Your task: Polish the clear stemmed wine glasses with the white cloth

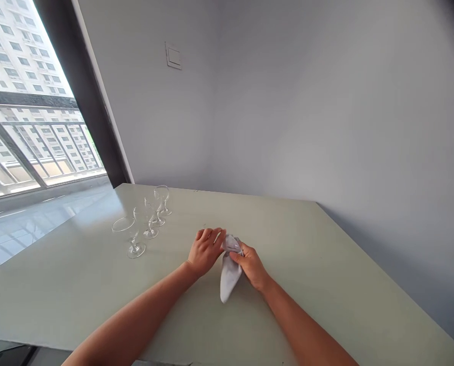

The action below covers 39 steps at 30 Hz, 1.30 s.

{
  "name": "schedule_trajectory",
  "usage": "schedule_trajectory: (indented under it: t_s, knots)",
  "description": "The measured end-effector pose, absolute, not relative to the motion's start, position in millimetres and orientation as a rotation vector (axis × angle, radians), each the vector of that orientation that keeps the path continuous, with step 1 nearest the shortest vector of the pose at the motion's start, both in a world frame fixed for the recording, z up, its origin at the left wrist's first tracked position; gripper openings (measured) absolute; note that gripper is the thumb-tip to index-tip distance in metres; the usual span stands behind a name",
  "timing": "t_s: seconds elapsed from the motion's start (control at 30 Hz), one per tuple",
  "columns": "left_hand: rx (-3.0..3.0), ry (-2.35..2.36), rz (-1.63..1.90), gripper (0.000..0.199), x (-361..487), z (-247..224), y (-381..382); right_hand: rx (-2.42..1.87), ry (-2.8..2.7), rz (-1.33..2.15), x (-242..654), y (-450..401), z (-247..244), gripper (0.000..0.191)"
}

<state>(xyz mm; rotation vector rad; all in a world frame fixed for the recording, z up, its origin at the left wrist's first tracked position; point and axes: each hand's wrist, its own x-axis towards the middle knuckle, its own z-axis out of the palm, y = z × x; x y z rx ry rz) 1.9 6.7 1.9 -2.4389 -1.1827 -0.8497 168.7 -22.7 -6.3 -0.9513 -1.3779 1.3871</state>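
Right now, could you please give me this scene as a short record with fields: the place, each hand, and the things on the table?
place: pale table beside a grey wall, window to the left
left hand: closed around something the white cloth covers; what it is cannot be told
right hand: grips the white cloth, pressed against the left hand
cloth: one end bunched between the hands, the other end lying toward the person
glasses: four clear stemmed glasses, upright, in a row left of the hands, untouched
wall: a switch plate high up
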Motion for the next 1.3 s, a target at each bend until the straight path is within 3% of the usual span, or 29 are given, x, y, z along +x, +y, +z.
schedule_trajectory:
  t_s: [0.13, 0.47, 0.57, 0.7, 0.8, 0.97, 1.1, 1.2, 1.3]
  knots:
    - [-2.521, -0.948, -0.908, 0.035, -9.2, 9.9, 13.6, -0.854, -1.123, 1.628, 174.2, -23.5, 5.3, 0.033]
    - [-3.531, -1.316, -0.525, 0.052, -9.1, 8.3, 10.8, -1.083, -1.851, 1.391, 203.6, -38.4, 38.9, 0.017]
    - [-3.252, -1.372, -0.701, 0.047, -5.7, 13.6, 6.6, -1.041, -1.611, 1.493, 202.7, -30.3, 29.1, 0.021]
    - [-2.731, -1.095, -0.758, 0.036, -6.6, 17.5, 7.4, -0.973, -1.109, 1.631, 191.9, -21.1, 12.6, 0.031]
    - [-2.739, -1.078, -0.707, 0.033, -10.7, 14.3, 12.1, -0.972, -1.201, 1.631, 188.1, -25.9, 16.9, 0.034]
    - [-3.245, -1.526, -0.807, 0.041, -13.4, 13.7, 15.0, -1.118, -1.82, 1.338, 199.4, -41.3, 44.8, 0.029]
    - [-3.813, -1.7, -0.594, 0.045, -13.8, 19.1, 15.4, -1.147, -2.112, 1.164, 221.0, -37.8, 51.3, 0.027]
    - [-3.635, -1.978, -0.672, 0.043, -19.9, 20.2, 21.9, -1.23, -1.95, 1.018, 240.1, -25.6, 45.3, 0.032]
    - [-3.163, -2.291, -0.841, 0.039, -26.0, 17.4, 30.7, -1.381, -1.624, 0.637, 244.2, -16.8, 36.4, 0.036]
